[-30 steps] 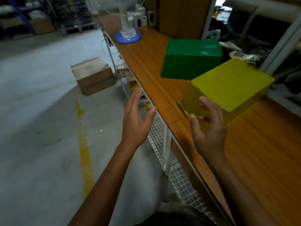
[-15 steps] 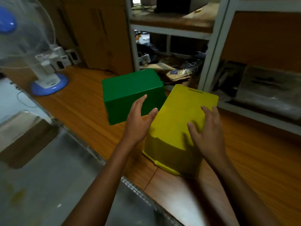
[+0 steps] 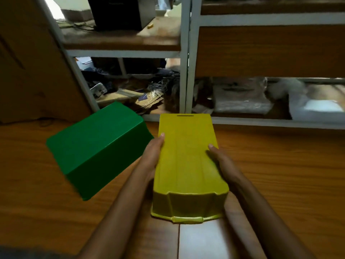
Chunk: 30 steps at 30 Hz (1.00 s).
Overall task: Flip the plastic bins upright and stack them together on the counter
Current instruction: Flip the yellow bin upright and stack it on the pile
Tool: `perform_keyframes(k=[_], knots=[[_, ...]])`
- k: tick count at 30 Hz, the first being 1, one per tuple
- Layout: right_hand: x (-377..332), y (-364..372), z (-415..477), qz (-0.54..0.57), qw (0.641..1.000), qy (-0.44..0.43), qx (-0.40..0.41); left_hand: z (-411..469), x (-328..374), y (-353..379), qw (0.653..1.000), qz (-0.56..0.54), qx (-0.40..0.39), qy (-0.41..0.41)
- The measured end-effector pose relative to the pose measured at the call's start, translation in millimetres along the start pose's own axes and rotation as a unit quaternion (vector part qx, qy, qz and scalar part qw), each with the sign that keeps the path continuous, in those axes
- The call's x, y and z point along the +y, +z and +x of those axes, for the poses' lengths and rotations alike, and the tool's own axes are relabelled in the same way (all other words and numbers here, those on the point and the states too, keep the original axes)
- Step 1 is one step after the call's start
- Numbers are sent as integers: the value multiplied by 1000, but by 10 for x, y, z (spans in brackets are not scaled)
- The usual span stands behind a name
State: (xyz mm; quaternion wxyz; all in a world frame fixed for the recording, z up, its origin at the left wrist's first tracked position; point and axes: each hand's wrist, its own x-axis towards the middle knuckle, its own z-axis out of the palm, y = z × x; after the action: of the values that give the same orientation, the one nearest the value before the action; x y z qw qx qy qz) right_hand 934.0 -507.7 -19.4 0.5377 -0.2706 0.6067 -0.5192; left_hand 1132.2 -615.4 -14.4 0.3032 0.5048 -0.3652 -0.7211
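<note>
Left hand and right hand clamp the upside-down yellow bin by its long sides, thumbs on top, other fingers hidden, likely set to flip it.

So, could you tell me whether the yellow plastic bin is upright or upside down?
Upside down: the yellow plastic bin shows its closed base on top, its flared rim down on the wooden counter.
</note>
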Motion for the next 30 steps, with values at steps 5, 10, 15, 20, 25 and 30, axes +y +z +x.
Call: perform_keyframes(k=[5, 10, 15, 20, 25, 30], knots=[[-445, -35, -154, -138, 989, -44, 35, 200, -121, 68, 998, -27, -52, -11], [-948, 1, -286, -432, 878, -152, 141, 275, -319, 346, 997, -31, -62, -19], [-968, 203, -331, -715, 678, -140, 95, 413, -509, 469, 996, 66, -11, 52], [-966, 84, -216, -638, 763, -54, 93, 110, 85, 603, 985, -18, 23, 169], [-1073, 13, -199, -409, 900, -123, 82, -115, 133, 749, 935, 225, -5, 274], [-1062, 81, -97, -332, 926, -162, 76, -54, 49, 679, 874, 364, 28, 321]])
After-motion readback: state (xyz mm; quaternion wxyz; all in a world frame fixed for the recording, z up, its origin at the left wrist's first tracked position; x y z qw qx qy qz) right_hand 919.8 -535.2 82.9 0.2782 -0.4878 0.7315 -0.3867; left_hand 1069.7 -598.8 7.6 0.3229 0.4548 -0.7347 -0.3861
